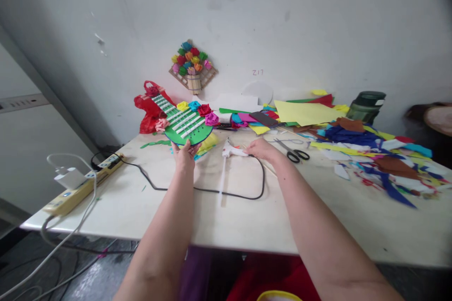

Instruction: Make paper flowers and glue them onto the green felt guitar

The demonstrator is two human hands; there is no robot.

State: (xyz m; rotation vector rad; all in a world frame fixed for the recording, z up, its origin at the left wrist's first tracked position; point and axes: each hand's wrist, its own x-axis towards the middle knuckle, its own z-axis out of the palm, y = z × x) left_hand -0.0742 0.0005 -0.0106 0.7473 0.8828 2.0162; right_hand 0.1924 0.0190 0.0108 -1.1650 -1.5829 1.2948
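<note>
A green craft piece [189, 126] with white strips and paper flowers along its edge is held up by its lower rim in my left hand [185, 151], thumb on top. My right hand [260, 150] has its fingers closed on the handle end of a white glue gun [235, 151], which rests on the table with its black cord trailing. A long clear glue stick [223, 178] extends from the gun toward me. Black-handled scissors [294, 154] lie right of my right hand.
Coloured scraps [381, 150] cover the table's right side, near a dark green bottle [366, 106]. Yellow paper [307, 113] lies at the back. A power strip [84, 188] with cables sits at the left edge. A flower ornament [193, 66] is against the wall.
</note>
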